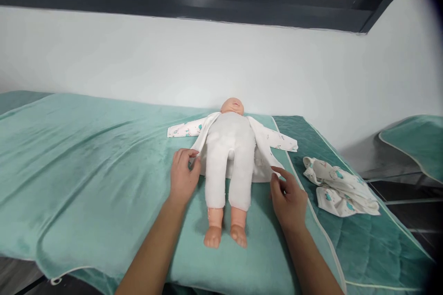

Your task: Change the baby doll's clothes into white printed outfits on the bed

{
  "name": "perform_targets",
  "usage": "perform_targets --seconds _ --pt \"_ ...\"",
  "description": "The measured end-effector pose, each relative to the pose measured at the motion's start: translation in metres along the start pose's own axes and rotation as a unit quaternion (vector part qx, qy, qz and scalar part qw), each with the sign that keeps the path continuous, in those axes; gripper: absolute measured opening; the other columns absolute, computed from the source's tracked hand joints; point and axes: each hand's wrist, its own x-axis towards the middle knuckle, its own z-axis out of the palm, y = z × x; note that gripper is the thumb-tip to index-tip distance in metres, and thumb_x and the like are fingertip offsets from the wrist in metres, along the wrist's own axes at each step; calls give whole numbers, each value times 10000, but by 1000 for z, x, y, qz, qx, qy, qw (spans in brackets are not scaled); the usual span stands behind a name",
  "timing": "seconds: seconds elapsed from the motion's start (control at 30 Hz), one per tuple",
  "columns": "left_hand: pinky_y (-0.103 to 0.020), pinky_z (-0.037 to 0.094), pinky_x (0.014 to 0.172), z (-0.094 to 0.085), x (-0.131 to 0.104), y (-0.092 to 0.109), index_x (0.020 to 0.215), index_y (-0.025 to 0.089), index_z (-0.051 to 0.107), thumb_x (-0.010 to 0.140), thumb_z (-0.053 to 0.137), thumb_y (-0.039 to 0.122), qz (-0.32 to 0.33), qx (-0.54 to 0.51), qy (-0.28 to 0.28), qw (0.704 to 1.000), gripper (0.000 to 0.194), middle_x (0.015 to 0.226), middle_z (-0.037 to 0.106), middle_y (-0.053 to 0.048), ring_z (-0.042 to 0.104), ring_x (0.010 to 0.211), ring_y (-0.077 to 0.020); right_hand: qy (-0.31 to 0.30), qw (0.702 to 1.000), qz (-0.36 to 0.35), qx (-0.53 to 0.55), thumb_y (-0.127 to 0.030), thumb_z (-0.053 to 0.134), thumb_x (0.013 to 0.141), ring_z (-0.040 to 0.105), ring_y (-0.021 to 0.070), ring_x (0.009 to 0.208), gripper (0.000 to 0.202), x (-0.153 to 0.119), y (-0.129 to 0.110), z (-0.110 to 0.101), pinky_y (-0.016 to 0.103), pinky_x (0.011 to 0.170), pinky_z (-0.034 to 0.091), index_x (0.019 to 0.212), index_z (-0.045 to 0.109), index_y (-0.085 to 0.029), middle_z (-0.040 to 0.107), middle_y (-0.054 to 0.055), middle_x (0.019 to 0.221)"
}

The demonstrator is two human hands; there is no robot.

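Head view: doll point(230, 161) on its back on the green blanket point(138, 184), head toward the wall point(173, 60), feet toward the camera. Jacket point(261, 152) lies open beneath it, sleeves spread to both sides. Left hand point(186, 170): partly closed, thumb and fingers pinching one front edge beside the doll's leg. Right hand point(287, 191): fingers curled, fingertips at the other front edge's lower corner; firmness of grip cannot be told. Crumpled patterned cloth point(341, 186) on the darker quilted pad point(380, 244), right of the doll.
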Motion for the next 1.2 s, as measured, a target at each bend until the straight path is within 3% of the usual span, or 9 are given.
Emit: perform_targets --seconds 0.1,0.23,0.33,0.43,0.53,0.67,0.83,1.0,1.2 --pt "-337 452 807 -3 -1 4 946 214 581 902 514 193 13 6 2 1000 82 901 599 -41 548 878 -201 5 1000 -18 14 -377 507 953 564 125 489 312 0 4 -1 252 546 449 1145 650 -178 608 -42 572" --pt "-350 466 829 -17 -22 13 973 215 561 918 504 187 38 0 -7 999 84 942 611 -51 570 921 -203 -18 987 -151 -46 -300 516 941 666 210 919 255 5 25 -23 358 829 521 1143 628 -194 711 71 997" --pt "-370 479 880 -36 -57 19 1000 225 553 921 516 175 53 -22 -25 998 100 1001 625 -58 592 985 -205 -38 954 -230 -187 -253 511 923 600 274 1086 277 16 57 -56 452 940 476 1163 631 -189 670 112 1162" --pt "-403 484 950 -55 -92 25 1133 250 548 927 537 204 63 -32 -69 995 211 1149 615 -82 576 1112 -224 -57 917 -221 -328 -193 488 897 548 316 1167 355 32 90 -93 499 990 434 1227 614 -161 625 143 1277" --pt "-446 468 1031 -62 -110 35 1306 264 498 894 628 316 111 -37 -152 981 436 1384 512 -118 496 1280 -264 -131 871 -209 -425 -220 470 910 552 330 1159 404 50 106 -117 496 943 452 1299 574 -186 603 136 1315" --pt "-496 392 1118 -54 -109 52 1332 255 513 845 698 383 198 -5 -218 956 536 1469 479 -111 389 1399 -297 -235 824 -191 -479 -210 439 925 593 302 1074 591 74 95 -126 403 788 494 1499 344 -318 540 119 1365" --pt "-544 297 1165 -43 -100 65 1271 267 579 881 655 367 254 54 -262 930 410 1483 506 -64 347 1438 -295 -353 771 -111 -519 -163 444 907 605 299 1049 514 97 68 -119 372 747 482 1408 457 -277 543 151 1295" --pt "-546 239 1171 -38 -96 68 1168 302 627 941 573 333 262 61 -263 926 236 1435 563 -12 397 1410 -258 -391 749 -49 -533 -173 613 803 661 292 923 548 114 52 -107 371 697 492 1341 522 -223 552 172 1300" --pt "-559 227 1165 -32 -93 71 1141 286 636 924 599 332 285 59 -254 923 225 1413 579 -37 431 1381 -266 -403 746 -34 -528 -260 722 748 652 327 1006 425 115 36 -103 372 722 494 1162 644 -203 652 159 1191"
